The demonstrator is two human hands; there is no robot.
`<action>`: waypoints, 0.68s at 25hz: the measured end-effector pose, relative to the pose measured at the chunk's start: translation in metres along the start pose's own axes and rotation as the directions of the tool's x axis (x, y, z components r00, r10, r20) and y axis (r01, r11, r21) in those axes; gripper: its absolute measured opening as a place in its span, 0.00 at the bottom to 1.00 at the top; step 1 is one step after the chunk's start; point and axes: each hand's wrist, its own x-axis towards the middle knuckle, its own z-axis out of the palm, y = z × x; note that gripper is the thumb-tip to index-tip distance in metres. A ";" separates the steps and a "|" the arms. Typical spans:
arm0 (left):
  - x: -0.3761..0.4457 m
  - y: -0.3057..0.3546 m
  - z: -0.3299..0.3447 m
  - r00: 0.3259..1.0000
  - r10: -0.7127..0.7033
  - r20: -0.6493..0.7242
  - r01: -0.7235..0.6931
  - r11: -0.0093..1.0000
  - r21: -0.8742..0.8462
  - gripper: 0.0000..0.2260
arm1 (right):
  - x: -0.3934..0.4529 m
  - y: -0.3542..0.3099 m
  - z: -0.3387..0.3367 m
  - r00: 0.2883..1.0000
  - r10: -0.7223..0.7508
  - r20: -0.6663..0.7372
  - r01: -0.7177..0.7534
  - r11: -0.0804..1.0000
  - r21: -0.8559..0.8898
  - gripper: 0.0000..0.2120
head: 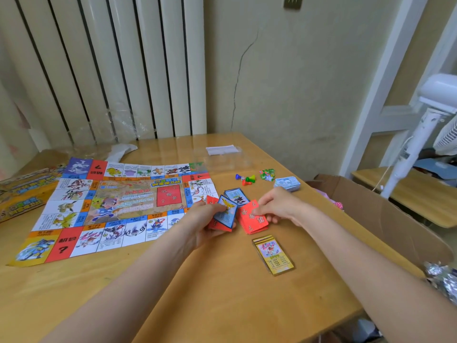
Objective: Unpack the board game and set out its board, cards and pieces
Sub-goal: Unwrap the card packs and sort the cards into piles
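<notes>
board [118, 206] already laid out, pawns [244, 179] at 1 o'clock; left hand [207, 219] gripping blue cards [226, 214], right hand [277, 206] fingers pinching red cards [252, 217]; sorting's left

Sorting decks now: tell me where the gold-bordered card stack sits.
The gold-bordered card stack lies on the table, right of the board, just nearer than the right hand.
</notes>
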 end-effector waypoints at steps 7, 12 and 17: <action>0.010 0.002 -0.002 0.998 -0.049 0.050 0.050 0.999 -0.012 0.13 | 0.005 -0.004 0.003 1.000 -0.003 -0.014 -0.001 0.957 -0.291 0.12; 0.011 0.002 -0.013 0.993 0.077 0.094 -0.072 0.996 -0.054 0.04 | 0.005 -0.024 0.005 0.992 -0.116 -0.057 0.120 0.991 0.067 0.10; 0.011 0.014 -0.013 0.984 0.138 0.114 -0.126 0.987 -0.104 0.06 | 0.017 -0.039 0.016 0.989 -0.137 -0.054 0.147 0.928 0.341 0.03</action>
